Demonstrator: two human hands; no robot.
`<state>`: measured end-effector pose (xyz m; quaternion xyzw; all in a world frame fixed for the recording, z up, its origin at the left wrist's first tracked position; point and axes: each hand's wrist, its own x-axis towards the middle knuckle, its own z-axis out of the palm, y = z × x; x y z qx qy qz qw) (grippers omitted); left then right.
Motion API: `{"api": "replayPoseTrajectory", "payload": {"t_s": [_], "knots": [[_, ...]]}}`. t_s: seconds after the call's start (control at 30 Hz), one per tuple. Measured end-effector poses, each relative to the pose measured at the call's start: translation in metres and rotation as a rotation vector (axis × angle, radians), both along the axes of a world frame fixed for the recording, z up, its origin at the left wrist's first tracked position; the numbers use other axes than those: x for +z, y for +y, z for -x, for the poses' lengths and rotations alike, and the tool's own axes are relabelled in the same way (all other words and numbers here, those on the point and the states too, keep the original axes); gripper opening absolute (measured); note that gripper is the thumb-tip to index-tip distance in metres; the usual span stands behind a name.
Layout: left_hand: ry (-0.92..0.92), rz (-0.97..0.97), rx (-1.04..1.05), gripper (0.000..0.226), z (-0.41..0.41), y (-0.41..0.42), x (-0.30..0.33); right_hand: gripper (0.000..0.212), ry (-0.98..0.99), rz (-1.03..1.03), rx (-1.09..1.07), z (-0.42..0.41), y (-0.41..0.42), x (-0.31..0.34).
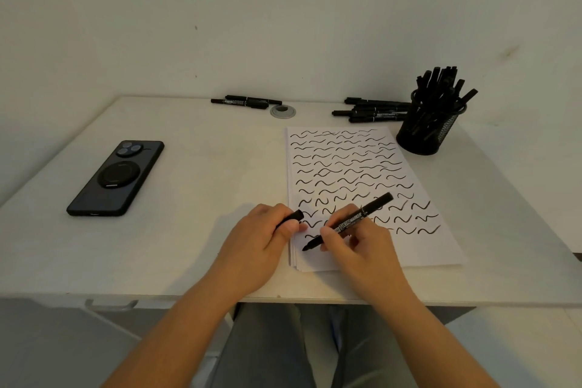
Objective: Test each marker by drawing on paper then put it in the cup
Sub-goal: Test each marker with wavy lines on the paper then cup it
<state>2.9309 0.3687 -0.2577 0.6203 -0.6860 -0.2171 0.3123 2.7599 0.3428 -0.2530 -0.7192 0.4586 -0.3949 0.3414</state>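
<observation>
Your right hand [356, 242] grips the marker [349, 221], tip on the paper [362, 186] near the desk's [195, 198] front edge. Your left hand [264, 236] holds its cap [291, 218]. The cup [430, 126] stands back right.

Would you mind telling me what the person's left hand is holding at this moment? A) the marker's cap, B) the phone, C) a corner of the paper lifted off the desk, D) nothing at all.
A: the left hand grips a short black cap at the paper's left edge, while the right hand holds the uncapped marker tip-down on the sheet.
</observation>
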Motion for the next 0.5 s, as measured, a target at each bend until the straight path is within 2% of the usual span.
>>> {"api": "replayPoseTrajectory", "payload": {"t_s": [0.07,0.2,0.3,0.4,0.5], "knots": [[0.007,-0.011,0.002,0.023,0.000,0.000,0.000,0.016,0.000,0.022,-0.049,0.001,0.000,-0.001],[0.022,-0.016,0.012,0.046,0.000,0.001,0.001,0.023,-0.027,0.063,-0.136,0.008,0.001,-0.001],[0.047,-0.014,0.007,0.059,0.000,0.002,0.003,0.021,-0.198,0.067,-0.266,0.017,0.000,0.001],[0.092,0.032,0.026,0.053,-0.001,0.003,0.004,0.017,-0.350,0.026,-0.321,0.024,-0.005,0.007],[0.130,0.074,0.034,0.029,-0.002,0.003,0.004,0.010,-0.428,-0.050,-0.287,0.020,-0.010,0.012]]}}
